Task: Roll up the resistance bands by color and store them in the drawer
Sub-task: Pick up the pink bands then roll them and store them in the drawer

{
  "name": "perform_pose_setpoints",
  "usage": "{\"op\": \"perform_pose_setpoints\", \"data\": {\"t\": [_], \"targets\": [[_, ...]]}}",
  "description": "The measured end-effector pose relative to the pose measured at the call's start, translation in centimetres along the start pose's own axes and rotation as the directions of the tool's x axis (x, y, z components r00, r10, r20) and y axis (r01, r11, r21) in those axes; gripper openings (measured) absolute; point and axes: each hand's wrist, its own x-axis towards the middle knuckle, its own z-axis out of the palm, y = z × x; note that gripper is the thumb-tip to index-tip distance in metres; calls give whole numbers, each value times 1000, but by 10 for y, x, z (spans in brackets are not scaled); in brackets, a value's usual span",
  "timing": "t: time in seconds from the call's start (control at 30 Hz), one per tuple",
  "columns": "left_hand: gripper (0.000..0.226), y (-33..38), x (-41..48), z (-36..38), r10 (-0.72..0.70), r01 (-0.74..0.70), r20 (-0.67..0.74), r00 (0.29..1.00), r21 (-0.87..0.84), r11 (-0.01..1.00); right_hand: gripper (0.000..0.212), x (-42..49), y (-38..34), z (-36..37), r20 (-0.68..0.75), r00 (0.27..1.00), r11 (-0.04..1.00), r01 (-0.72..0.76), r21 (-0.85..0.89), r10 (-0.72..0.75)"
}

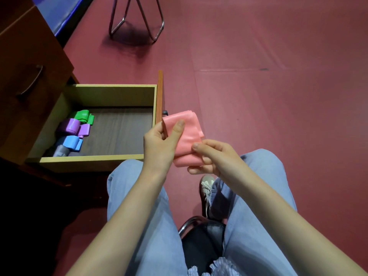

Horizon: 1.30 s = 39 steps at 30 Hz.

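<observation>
Pink resistance band folded, pinched between left hand and right hand, beside open drawer

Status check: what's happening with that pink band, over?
Both pinching pink band, partly folded: left hand, right hand. Open drawer holds four rolled bands. Nothing blocking it.

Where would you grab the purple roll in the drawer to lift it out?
Take the purple roll by its body, from above: the drawer is open on top. The green roll and blue roll crowd its far and near ends, so the grip should probably close across its curved sides, one finger on the bare floor side. Avoid the loose tail, which might unroll.
</observation>
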Motion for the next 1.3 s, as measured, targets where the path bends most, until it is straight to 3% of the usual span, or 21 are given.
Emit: {"op": "perform_pose_setpoints", "data": {"t": [0.07, 0.27, 0.43, 0.57, 0.7, 0.77, 0.97, 1.07, 1.13, 1.3], "targets": [[5, -2, 4, -5, -30, 30, 10, 1000, -33, 999, 33, 5, 1, 2, -23, 1000, 1000, 9, -5, -10], [3, -12, 24, -25, -101, 101, -5, 995, -52, 994, 17, 32, 5, 16, -77, 997, 999, 15, -38, -18], [8, -24, 47, -57, -181, 181, -19, 983, -17, 983, 17, 70, 5, 30, -133, 991, 969, -13, -247, -20], [2, -33, 72, -98, -215, 215, -14, 977, 38, 976, 14, 109, 3, 54, -27, 999, 943, -42, -330, 35], [23, -44, 105, -140, -256, 258, -26, 966, 126, 958, 22, 155, 9, 84, 44, 994, 920, -80, -383, 105], [27, -52, 120, -163, -288, 288, -40, 957, 245, 926, 15, 180, 12, 103, 93, 986, 902, -87, -423, 138], [34, -84, 166, -236, -387, 404, -164, 907, 595, 695, 7, 254, 45, 171, 165, 944, 840, -164, -517, 285], [11, -105, 182, -258, -454, 436, -224, 862, 784, 442, 14, 283, 74, 201, 170, 925, 770, -170, -615, 340], [18, -117, 185, -265, -505, 414, -233, 831, 865, 283, 20, 296, 94, 211, 160, 921, 698, -147, -701, 355], [28, -146, 199, -281, -622, 391, -217, 752, 907, 156, 12, 313, 128, 220, 133, 900, 581, -150, -800, 415]]}}
